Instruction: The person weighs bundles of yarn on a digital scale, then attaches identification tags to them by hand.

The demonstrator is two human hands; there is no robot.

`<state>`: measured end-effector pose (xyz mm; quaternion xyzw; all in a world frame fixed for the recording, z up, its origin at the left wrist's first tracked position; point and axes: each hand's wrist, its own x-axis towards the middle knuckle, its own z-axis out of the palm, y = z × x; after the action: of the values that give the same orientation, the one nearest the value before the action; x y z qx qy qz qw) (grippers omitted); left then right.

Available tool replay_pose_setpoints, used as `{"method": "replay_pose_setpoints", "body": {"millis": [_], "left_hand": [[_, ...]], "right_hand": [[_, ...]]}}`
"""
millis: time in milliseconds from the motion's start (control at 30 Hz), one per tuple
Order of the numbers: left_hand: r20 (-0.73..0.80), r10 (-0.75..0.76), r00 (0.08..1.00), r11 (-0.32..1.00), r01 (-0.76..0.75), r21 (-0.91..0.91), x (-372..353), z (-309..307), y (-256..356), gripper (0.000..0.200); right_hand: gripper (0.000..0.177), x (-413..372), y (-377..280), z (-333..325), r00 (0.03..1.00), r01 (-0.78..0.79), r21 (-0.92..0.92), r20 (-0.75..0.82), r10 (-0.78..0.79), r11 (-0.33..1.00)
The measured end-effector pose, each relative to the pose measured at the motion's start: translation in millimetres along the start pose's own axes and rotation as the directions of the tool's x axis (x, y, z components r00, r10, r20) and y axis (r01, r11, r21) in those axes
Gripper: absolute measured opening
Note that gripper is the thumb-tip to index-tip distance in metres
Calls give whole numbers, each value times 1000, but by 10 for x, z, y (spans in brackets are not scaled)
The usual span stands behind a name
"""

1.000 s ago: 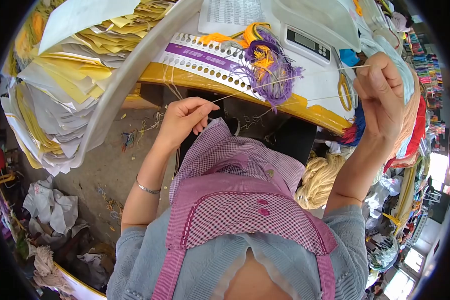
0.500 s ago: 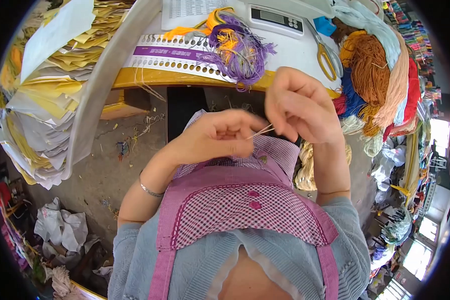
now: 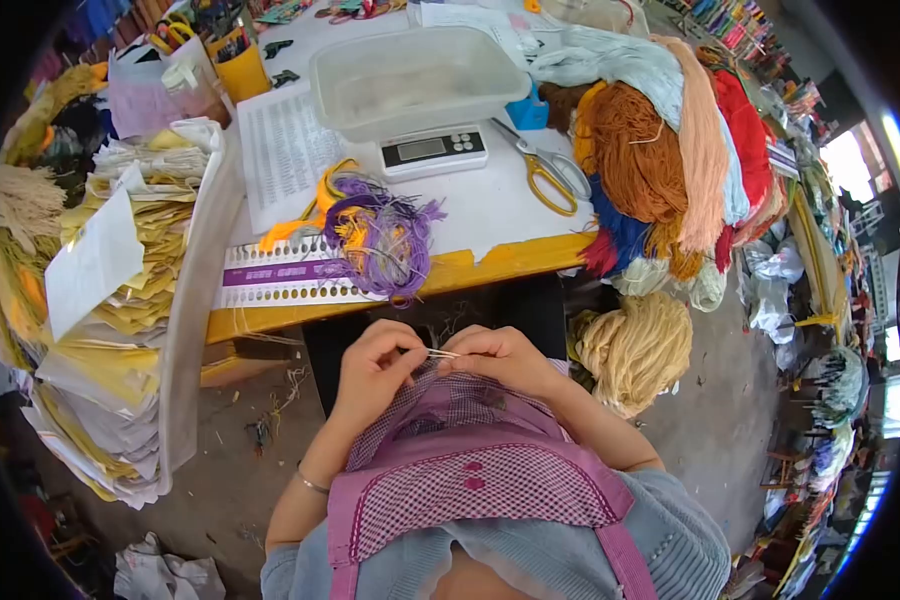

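Just in front of my lap, my left hand (image 3: 378, 366) pinches one end of a short pale thread (image 3: 441, 353). The other end is between the closed fingertips of my right hand (image 3: 502, 358), so the thread spans the small gap between both hands. Beyond them, on the table, a tangle of purple and orange yarn (image 3: 388, 240) lies over a white card with a purple band and rows of holes (image 3: 280, 274). The exact finger positions around the thread are partly hidden.
A digital scale (image 3: 432, 151) bears a clear plastic tub (image 3: 420, 75). Scissors (image 3: 550, 175) lie beside it. Coloured yarn skeins (image 3: 640, 160) hang over the table's right edge, with a cream skein (image 3: 635, 350) below. A bin of paper packets (image 3: 195, 330) stands at left.
My right hand has come down from its raised position to the level of my left, and the hands are closer together. The view has tilted up, showing more of the table.
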<state>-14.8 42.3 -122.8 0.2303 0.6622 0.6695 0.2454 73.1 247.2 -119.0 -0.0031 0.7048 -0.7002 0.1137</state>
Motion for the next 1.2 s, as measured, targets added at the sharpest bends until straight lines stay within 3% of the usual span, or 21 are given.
{"method": "replay_pose_setpoints", "body": {"millis": [67, 133, 167, 233, 267, 300, 367, 433, 500, 533, 600, 667, 733, 767, 833, 867, 900, 1000, 1067, 1200], "left_hand": [[-19, -43, 999, 999, 43, 4, 6, 15, -42, 5], [-3, -32, 999, 992, 33, 119, 6, 17, -104, 7], [5, -44, 999, 970, 42, 240, -2, 19, -81, 10], [-19, -42, 999, 957, 45, 285, -17, 25, -102, 11], [2, -27, 1000, 944, 24, 328, -33, 3, -109, 11], [11, -48, 999, 937, 41, 347, -35, -23, -78, 12], [-27, -56, 998, 951, 61, 304, -47, -65, -64, 13], [-64, -70, 995, 961, 84, 263, -56, -105, -43, 13], [-97, -97, 990, 966, 118, 232, -60, -149, -17, 14], [-101, -100, 990, 964, 121, 236, -55, -154, -37, 14], [-129, -81, 988, 975, 105, 197, -77, -176, -116, 14], [-137, -106, 985, 966, 135, 219, -98, -192, -152, 14], [-132, -115, 985, 957, 145, 250, -105, -196, -211, 13], [-159, -128, 979, 955, 165, 245, -112, -199, -231, 13], [-136, -100, 986, 943, 137, 302, -118, -203, -270, 12], [-146, -80, 986, 950, 120, 290, -125, -201, -291, 12], [-162, -84, 983, 949, 128, 287, -125, -206, -297, 12], [-140, -63, 988, 936, 107, 336, -138, -234, -308, 13], [-140, -84, 987, 942, 124, 310, -142, -248, -317, 13], [-135, -140, 981, 949, 171, 265, -153, -265, -288, 13]], "right_hand": [[12, 27, 111, -9, 982, 105, -120, -147, -122, 987], [14, 63, 207, -115, 941, 190, -518, -146, -305, 834], [12, 95, 301, -124, 928, 174, -538, -190, -320, 825], [8, 162, 481, -152, 948, -11, -289, -308, -82, 957], [7, 213, 542, -203, 940, -38, -424, -323, -112, 905], [7, 264, 626, -243, 944, -29, -422, -310, -114, 906], [9, 365, 815, -327, 910, -290, -360, -390, 139, 887], [14, 457, 909, -389, 908, -308, -375, -392, 152, 874], [20, 525, 1028, -491, 914, -357, -523, -365, 175, 774], [22, 555, 1137, -563, 932, -319, -597, -339, 129, 736], [21, 608, 1574, -717, 927, -120, -717, -328, -180, 687], [29, 644, 1792, -864, 940, -212, -713, -335, -59, 668], [40, 697, 1899, -943, 937, -48, -912, -182, -297, 407], [40, 690, 1984, -990, 945, -25, -911, -157, -288, 412], [41, 669, 1792, -997, 968, -216, -843, -251, -6, 492], [44, 673, 1645, -1007, 962, -237, -913, -174, 210, 331], [44, 686, 1777, -1040, 964, -224, -917, -159, 213, 331], [39, 712, 2123, -1116, 969, -245, -815, -226, 102, 526], [39, 738, 2059, -1103, 950, -116, -990, -134, -282, 79], [40, 753, 1787, -1049, 931, -227, -957, -267, -250, 178]]}}
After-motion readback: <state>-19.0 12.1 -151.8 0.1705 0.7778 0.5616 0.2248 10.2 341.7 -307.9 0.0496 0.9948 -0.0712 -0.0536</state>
